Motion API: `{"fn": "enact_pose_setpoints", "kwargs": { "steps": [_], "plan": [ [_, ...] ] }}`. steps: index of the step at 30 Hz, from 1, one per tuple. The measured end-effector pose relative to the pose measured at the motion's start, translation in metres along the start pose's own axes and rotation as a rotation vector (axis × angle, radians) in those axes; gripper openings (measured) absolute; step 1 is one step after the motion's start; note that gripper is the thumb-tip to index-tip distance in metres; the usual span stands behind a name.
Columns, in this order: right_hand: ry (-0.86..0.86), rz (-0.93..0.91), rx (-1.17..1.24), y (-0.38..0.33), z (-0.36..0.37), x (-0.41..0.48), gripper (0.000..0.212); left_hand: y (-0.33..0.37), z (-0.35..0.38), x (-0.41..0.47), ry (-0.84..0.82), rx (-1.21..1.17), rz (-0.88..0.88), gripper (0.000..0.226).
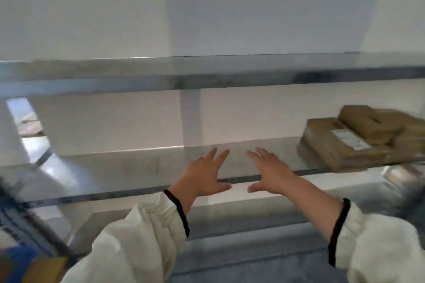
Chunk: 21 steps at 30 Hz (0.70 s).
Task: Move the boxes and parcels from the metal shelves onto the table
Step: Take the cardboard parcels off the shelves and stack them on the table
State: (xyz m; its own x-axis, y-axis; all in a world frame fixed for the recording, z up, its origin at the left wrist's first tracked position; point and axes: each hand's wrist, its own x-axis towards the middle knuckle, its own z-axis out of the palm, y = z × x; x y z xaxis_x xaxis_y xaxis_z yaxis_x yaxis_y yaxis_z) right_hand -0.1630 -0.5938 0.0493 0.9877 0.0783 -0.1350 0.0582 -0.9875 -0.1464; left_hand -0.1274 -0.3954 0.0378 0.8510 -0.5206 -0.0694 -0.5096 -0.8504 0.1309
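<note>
On the shelf (138, 167), boxes (351, 142) lie far right of both flat, empty hands; right hand (271, 167) is nearer than left hand (204, 173).

Plain white wall (92, 7) across the back, matte, with a soft vertical edge near the middle and a brighter patch at the far upper right. In front, grey metal shelving: an upper shelf (207, 71), a middle shelf (103, 172) below it, a lower shelf (253, 264) near the bottom. A pale upright strip (190, 117) against the wall between the upper two. At left, a slanted metal brace (30, 135) catching white glare. Soft, even daylight-like brightness; edges blurred throughout.
</note>
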Motion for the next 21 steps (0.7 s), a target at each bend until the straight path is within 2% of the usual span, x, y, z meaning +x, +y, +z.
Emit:
{"fn": "enact_pose_setpoints", "kwargs": {
  "steps": [3,11,21],
  "plan": [
    [0.015,0.132,-0.017,0.087,-0.01,-0.018,0.107,0.07,0.007,0.069,-0.007,-0.001,0.126,0.094],
    [0.035,0.358,-0.009,0.26,-0.031,-0.036,0.102,0.216,0.035,0.201,-0.016,-0.048,0.327,0.095],
    [0.001,0.527,0.104,0.378,-0.014,0.006,0.104,0.311,0.07,0.315,-0.12,-0.031,0.422,0.096]
  ]
}}
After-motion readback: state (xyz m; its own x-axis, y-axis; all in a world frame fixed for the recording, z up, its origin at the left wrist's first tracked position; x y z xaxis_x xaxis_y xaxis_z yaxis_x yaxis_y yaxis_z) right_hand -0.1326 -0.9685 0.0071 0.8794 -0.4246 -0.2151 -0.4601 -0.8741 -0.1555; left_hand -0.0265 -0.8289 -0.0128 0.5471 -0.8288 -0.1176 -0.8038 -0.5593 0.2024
